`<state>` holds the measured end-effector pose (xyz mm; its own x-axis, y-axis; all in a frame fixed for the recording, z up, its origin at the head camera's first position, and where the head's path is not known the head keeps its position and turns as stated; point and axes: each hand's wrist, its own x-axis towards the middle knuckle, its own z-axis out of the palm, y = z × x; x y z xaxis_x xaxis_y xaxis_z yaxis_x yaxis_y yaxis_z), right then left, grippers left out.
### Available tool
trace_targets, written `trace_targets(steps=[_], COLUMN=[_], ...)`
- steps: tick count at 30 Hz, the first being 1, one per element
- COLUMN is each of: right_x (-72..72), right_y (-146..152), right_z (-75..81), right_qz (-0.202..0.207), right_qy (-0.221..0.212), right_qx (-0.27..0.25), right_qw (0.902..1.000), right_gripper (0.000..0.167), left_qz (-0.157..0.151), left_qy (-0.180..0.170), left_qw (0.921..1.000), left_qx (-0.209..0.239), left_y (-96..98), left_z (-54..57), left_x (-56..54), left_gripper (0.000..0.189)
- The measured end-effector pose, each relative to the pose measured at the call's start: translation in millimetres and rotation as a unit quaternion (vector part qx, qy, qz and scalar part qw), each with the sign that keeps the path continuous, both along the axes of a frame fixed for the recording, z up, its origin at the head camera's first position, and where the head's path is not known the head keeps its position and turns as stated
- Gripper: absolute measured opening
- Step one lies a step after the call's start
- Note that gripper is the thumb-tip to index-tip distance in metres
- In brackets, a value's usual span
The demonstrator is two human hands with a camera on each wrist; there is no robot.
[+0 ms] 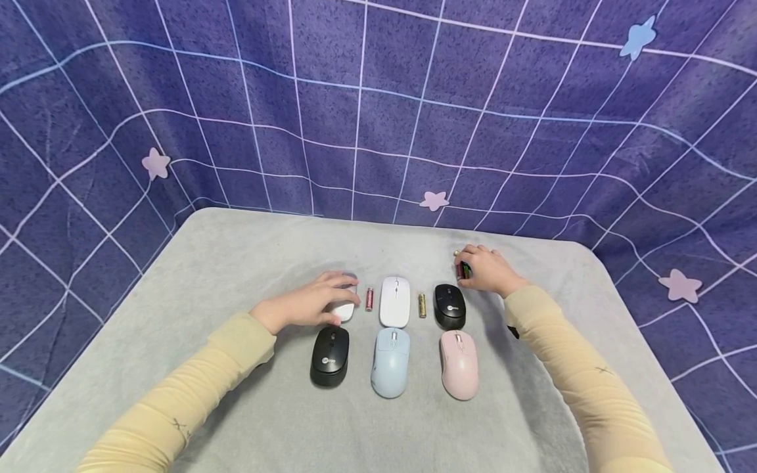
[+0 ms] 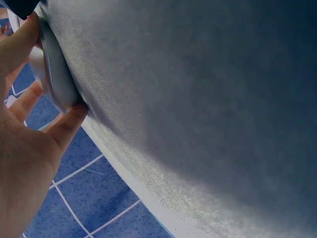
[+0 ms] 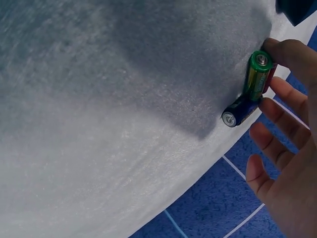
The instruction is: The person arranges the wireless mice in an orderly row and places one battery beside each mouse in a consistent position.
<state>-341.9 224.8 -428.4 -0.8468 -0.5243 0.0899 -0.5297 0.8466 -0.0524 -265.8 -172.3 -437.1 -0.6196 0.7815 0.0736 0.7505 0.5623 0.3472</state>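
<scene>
In the head view my left hand grips a white computer mouse at the left of the back row, partly covering it. The left wrist view shows the thumb and fingers around the edges of this mouse, which is close to the cloth. At the back right, my right hand bends its thumb and fingers around a small group of batteries. The right wrist view shows a green battery, a blue battery lying across its lower end, and a mostly hidden red battery between thumb and index finger.
A red battery, a white mouse, a gold battery and a black mouse line the back row. In front lie a black mouse, a blue mouse and a pink mouse. Behind the grey-covered table hangs a purple-blue curtain.
</scene>
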Motion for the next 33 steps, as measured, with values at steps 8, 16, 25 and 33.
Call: trace_targets(steps=[8, 16, 25, 33], right_x=[-1.0, -4.2, -5.5, -6.0], right_y=[-4.2, -2.7, -2.3, -1.8], right_z=[1.3, -0.1, -0.9, -2.7], right_qz=[0.001, -0.016, -0.021, -0.013], right_qy=[-0.002, -0.02, -0.031, -0.018], right_qx=[0.007, 0.014, 0.015, 0.02], right_qw=[1.0, 0.9996, 0.9992, 0.9996], right_gripper=[0.043, 0.045, 0.047, 0.046], left_qz=[0.001, 0.001, -0.001, 0.001], left_qy=[-0.002, -0.004, -0.004, -0.001], left_qw=[1.0, 1.0, 1.0, 1.0], left_qx=[0.002, 0.004, 0.005, 0.002], left_y=[0.4, 0.4, 0.3, -0.1], left_z=[0.8, 1.0, 2.8, 0.7], left_x=[0.2, 0.3, 1.2, 0.0], left_gripper=[0.048, 0.048, 0.048, 0.048])
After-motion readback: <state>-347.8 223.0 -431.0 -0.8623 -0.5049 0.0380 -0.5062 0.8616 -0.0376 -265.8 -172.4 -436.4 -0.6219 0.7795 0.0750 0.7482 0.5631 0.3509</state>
